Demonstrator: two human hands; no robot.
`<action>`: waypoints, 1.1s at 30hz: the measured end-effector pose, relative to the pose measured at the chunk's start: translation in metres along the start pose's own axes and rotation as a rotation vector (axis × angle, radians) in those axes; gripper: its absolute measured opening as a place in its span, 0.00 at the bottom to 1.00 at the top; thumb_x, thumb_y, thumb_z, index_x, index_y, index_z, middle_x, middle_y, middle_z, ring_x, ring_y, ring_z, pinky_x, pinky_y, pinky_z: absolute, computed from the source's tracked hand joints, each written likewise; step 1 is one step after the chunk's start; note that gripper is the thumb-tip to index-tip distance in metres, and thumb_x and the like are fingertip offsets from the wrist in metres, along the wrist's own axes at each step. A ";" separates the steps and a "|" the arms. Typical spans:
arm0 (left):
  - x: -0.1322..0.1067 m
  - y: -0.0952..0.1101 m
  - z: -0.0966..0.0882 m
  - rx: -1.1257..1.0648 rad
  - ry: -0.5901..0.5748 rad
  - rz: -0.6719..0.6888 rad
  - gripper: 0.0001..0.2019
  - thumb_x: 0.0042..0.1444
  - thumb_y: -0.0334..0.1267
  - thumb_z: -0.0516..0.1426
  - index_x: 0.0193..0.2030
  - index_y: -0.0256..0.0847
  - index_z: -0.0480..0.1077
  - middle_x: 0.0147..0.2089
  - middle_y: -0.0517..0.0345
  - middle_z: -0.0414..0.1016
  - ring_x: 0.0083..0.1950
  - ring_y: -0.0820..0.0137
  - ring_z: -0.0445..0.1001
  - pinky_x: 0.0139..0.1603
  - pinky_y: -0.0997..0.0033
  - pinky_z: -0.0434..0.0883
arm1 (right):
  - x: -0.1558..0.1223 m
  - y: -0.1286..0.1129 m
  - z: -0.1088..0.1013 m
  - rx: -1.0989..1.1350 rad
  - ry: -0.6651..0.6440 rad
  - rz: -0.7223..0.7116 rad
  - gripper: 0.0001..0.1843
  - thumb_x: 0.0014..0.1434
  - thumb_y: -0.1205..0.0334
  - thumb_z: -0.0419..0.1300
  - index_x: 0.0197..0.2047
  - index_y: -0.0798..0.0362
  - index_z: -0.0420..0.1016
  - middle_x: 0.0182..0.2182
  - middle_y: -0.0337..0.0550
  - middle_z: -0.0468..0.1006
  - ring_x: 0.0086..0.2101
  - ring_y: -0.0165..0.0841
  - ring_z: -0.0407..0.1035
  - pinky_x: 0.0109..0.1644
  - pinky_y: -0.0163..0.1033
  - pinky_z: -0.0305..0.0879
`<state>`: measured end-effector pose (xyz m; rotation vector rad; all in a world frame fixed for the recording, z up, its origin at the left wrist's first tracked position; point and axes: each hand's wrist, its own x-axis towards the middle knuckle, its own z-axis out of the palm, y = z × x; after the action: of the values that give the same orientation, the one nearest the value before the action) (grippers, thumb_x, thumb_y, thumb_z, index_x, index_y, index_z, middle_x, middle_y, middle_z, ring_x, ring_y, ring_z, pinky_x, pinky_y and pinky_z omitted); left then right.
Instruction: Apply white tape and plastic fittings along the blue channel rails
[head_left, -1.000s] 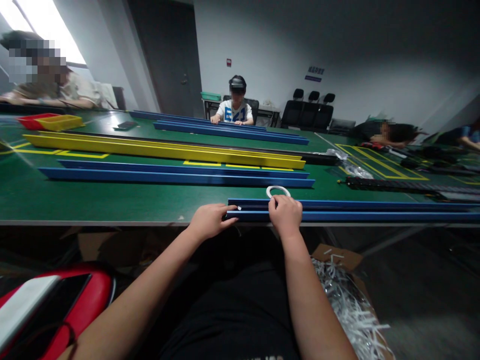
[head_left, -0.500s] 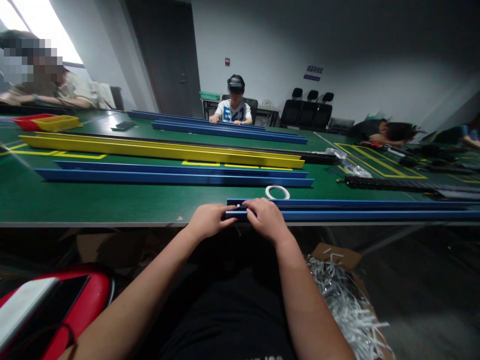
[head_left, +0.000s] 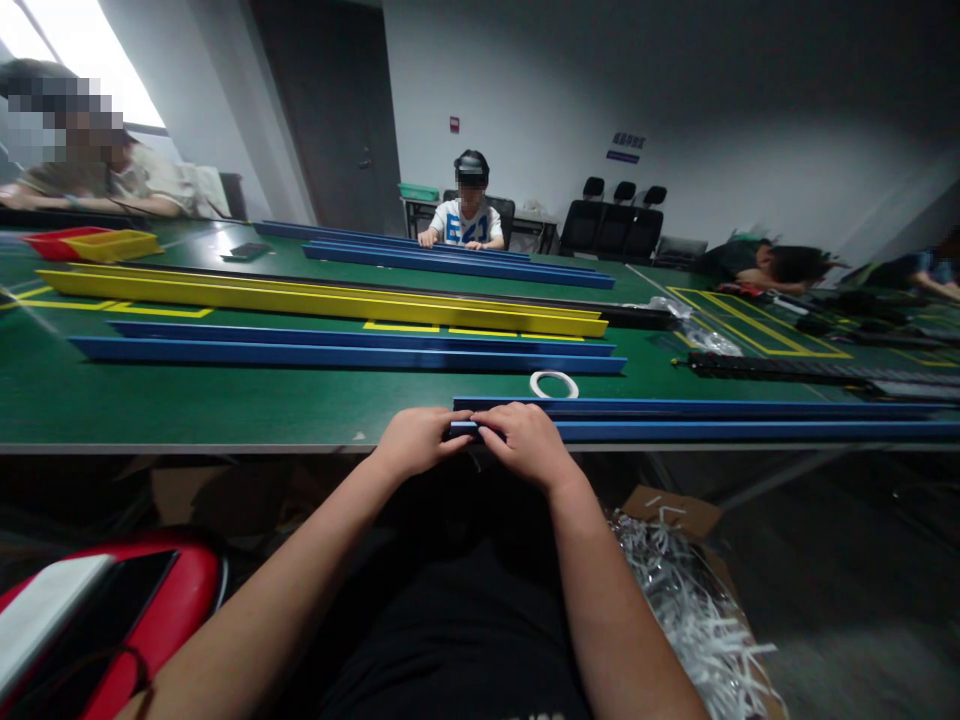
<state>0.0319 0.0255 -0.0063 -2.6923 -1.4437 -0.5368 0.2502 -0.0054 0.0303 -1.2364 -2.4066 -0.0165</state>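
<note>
A long blue channel-shaped rail lies along the front edge of the table, its left end right before me. My left hand grips that end, thumb on the near side and fingers over the top. Close beside it, my right hand has thumb and fingers round the same rail, its fingertips almost meeting those of the left. What lies under the fingertips is hidden. Just behind the rail rests a roll of white tape.
Across the green table lie more blue rails and a yellow rail. Co-workers sit at the far side and left. A box of white strips stands below right; a red stool is below left.
My right hand has slid slightly left along the rail, toward the left hand. A small white bit between the fingertips is now covered. My left hand stays put.
</note>
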 end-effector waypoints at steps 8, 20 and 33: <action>0.001 0.000 -0.002 -0.035 -0.019 0.001 0.23 0.61 0.56 0.52 0.60 0.55 0.70 0.42 0.57 0.81 0.39 0.66 0.77 0.36 0.70 0.65 | 0.000 0.006 0.007 0.035 0.040 0.081 0.18 0.69 0.55 0.50 0.44 0.44 0.82 0.39 0.40 0.83 0.42 0.34 0.74 0.48 0.37 0.61; 0.003 0.020 -0.006 -0.166 0.412 0.032 0.20 0.61 0.50 0.54 0.55 0.43 0.71 0.43 0.51 0.75 0.47 0.61 0.71 0.51 0.60 0.68 | -0.007 0.041 0.008 0.175 0.338 0.361 0.10 0.61 0.53 0.60 0.33 0.49 0.75 0.31 0.38 0.78 0.34 0.33 0.70 0.40 0.36 0.61; 0.046 0.074 0.001 0.098 0.050 -0.161 0.34 0.52 0.68 0.54 0.51 0.38 0.70 0.48 0.42 0.75 0.52 0.51 0.71 0.59 0.49 0.58 | -0.005 0.052 0.006 0.176 0.256 0.310 0.20 0.58 0.69 0.54 0.54 0.52 0.72 0.37 0.44 0.78 0.37 0.35 0.71 0.46 0.39 0.66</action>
<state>0.1154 0.0206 0.0171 -2.4851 -1.6375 -0.5235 0.2911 0.0237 0.0135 -1.4149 -1.9373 0.1201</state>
